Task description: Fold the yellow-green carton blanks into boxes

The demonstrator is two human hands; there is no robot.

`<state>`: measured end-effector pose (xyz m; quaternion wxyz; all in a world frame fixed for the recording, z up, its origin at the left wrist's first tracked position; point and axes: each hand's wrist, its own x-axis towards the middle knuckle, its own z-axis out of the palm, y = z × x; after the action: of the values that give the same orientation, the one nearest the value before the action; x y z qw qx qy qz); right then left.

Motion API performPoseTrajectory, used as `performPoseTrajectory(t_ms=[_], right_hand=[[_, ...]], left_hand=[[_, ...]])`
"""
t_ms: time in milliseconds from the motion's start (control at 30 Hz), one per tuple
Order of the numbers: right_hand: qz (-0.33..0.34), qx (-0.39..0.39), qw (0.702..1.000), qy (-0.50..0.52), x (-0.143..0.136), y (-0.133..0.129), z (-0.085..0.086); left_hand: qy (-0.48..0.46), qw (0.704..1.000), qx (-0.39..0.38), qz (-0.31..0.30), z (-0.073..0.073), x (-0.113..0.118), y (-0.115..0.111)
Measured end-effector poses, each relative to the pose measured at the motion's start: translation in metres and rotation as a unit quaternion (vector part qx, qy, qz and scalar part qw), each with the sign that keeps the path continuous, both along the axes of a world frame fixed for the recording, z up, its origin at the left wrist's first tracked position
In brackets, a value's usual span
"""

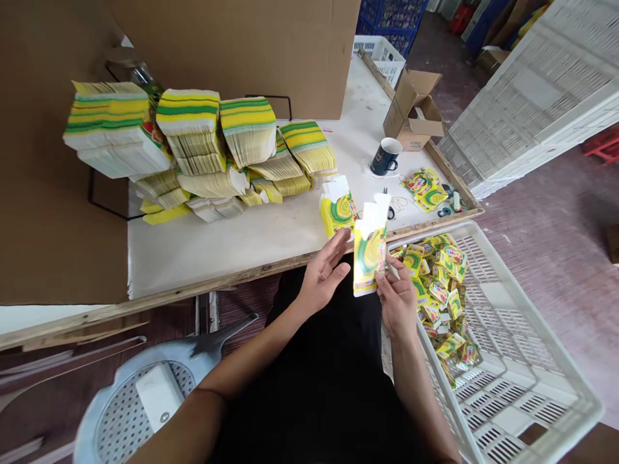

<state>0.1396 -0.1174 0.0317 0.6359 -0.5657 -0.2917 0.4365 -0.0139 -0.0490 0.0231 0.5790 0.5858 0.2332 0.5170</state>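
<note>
Between thumb and fingers, my right hand (399,293) pinches a flat yellow-and-green carton (369,251) by its lower right side, with white flaps at the top. My left hand (325,269) is just left of that carton, fingers stretched out and apart, holding nothing. Behind the left fingertips, a small stack of similar cartons (337,209) rests on the table near its front edge. Below and right of my right hand, a white plastic crate (527,328) holds a heap of small yellow-and-green boxes (442,283).
Tall bundles of flat cartons (188,129) line the table's (242,241) left side against cardboard. A dark mug (385,156), scissors (391,212), loose yellow packs (425,189) and an open cardboard box (414,116) stand at the right. White crates (536,90) are stacked beyond. A grey stool (126,399) is lower left.
</note>
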Motion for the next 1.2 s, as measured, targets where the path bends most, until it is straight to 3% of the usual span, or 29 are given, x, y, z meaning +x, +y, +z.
performPoseTrajectory(t_ms=[133, 233, 333, 500, 633, 733, 800, 1000, 1200], right_hand=[[0.076, -0.013, 0.997, 0.002, -0.010, -0.005, -0.001], [0.077, -0.002, 0.997, -0.014, -0.011, -0.005, -0.001], [0.063, 0.023, 0.997, -0.037, -0.009, -0.005, -0.001], [0.033, 0.011, 0.997, -0.068, -0.014, -0.005, -0.006], [-0.028, 0.007, 0.992, -0.119, -0.019, -0.005, -0.011], [-0.038, 0.012, 0.986, -0.163, -0.016, -0.004, -0.011], [-0.019, 0.022, 0.983, -0.184, -0.012, -0.004, -0.010], [0.075, 0.035, 0.982, -0.169, 0.009, -0.009, -0.001], [0.109, 0.032, 0.969, -0.218, 0.023, -0.013, 0.010]], left_hand=[[-0.055, 0.967, -0.165, -0.185, 0.003, -0.003, 0.007], [-0.081, 0.942, -0.212, -0.247, 0.004, -0.005, 0.007], [-0.085, 0.945, -0.232, -0.215, 0.002, -0.005, 0.006], [-0.031, 0.964, -0.246, -0.096, -0.008, 0.004, 0.003], [0.019, 0.980, -0.196, -0.027, -0.006, 0.009, -0.003], [0.041, 0.987, -0.150, 0.025, 0.000, 0.007, -0.008], [0.054, 0.990, -0.126, 0.010, 0.002, 0.005, -0.010], [0.059, 0.984, -0.109, -0.127, 0.006, -0.004, -0.004], [0.053, 0.964, -0.154, -0.210, 0.005, -0.008, -0.006]])
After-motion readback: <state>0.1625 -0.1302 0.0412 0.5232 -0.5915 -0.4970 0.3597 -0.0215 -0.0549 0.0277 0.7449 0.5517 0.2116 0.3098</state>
